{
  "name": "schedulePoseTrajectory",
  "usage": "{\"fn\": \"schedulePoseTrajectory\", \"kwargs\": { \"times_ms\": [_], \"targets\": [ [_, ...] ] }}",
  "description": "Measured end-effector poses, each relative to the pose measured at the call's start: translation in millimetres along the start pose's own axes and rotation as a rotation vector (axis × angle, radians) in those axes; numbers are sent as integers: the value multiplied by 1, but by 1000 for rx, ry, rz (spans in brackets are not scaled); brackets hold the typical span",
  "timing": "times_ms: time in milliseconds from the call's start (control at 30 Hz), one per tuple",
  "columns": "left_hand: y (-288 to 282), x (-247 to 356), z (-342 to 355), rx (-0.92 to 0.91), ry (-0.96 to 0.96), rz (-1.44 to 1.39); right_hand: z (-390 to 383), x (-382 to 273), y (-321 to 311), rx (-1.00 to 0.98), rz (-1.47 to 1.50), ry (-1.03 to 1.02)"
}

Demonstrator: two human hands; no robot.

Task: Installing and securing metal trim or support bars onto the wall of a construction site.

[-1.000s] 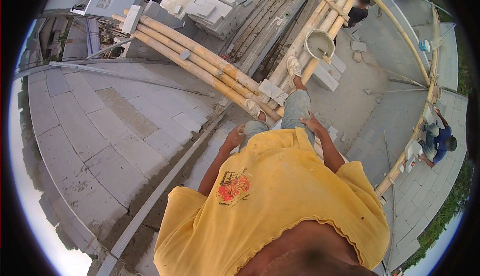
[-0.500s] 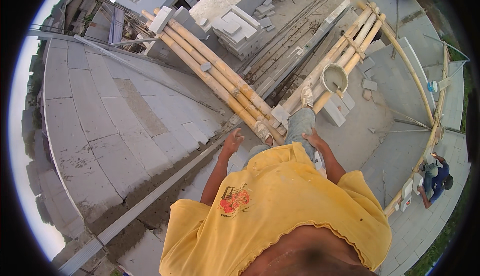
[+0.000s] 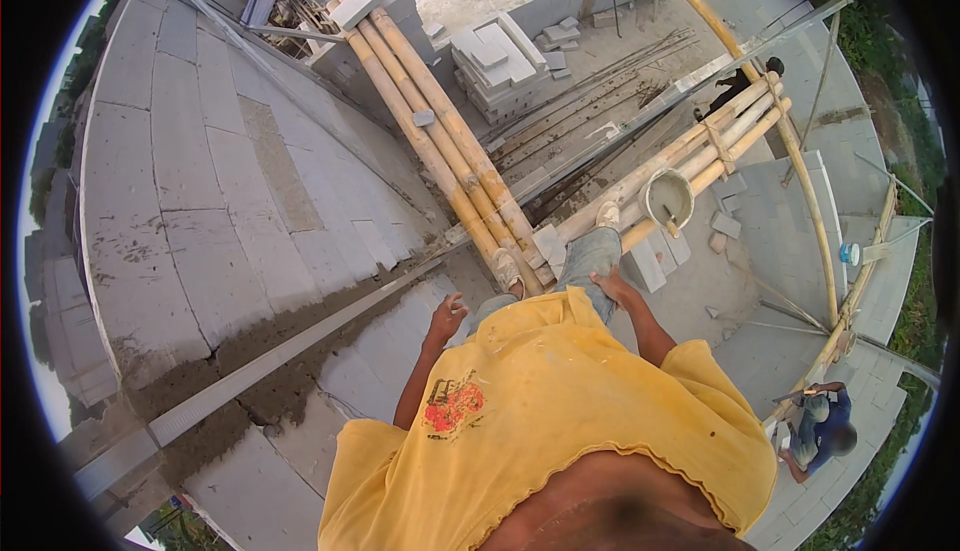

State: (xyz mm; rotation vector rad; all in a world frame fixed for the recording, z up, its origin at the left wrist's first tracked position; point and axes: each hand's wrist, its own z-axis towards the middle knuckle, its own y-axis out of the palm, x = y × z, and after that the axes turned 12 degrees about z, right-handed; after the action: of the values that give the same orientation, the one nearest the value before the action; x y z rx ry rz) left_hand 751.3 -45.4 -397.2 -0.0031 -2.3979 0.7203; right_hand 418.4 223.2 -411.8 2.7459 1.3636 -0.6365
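Observation:
My right hand [image 3: 613,282] rests on the bent knee of my jeans [image 3: 590,256], fingers spread and holding nothing. At my left side, my left hand [image 3: 447,318] hangs in the air with loosely curled, parted fingers and nothing in it. It is nearest to my left leg and a long straight metal bar [image 3: 300,336] along the block wall. My shoes stand on bamboo poles [image 3: 470,156]. Ahead of my right foot, a bucket [image 3: 649,213] of grey mortar sits on another set of bamboo poles [image 3: 745,116], with a tool handle sticking out.
A grey block wall [image 3: 195,241] rises on the left. Stacked white blocks [image 3: 497,61] stand below, ahead. Loose blocks [image 3: 645,261] lie near the bucket. At the far right a co-worker [image 3: 830,431] sits by a wall; another dark-clothed person [image 3: 730,91] is partly hidden behind the far poles.
The view has turned, so the poles and bucket appear shifted. My right hand has moved further onto my knee. A second person has come into sight behind the far poles.

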Motion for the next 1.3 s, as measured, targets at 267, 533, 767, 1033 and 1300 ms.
{"fn": "schedulePoseTrajectory", "kwargs": {
  "times_ms": [267,533,767,1033,1300],
  "targets": [
    [8,6,5,-16,-2,-31,-7,3,2,20,-47,53],
    [-11,23,19,-8,13,-2,-2,14,6,24,-27,34],
    [-11,0,22,50,50,-11,-5,21,12,-23,60,8],
    [17,-26,-12,8,-88,-56,-29,3,19,-1,18,51],
    [28,-50,-32,-9,-176,-150,-31,-9,25,17,-61,123]
  ]
}}
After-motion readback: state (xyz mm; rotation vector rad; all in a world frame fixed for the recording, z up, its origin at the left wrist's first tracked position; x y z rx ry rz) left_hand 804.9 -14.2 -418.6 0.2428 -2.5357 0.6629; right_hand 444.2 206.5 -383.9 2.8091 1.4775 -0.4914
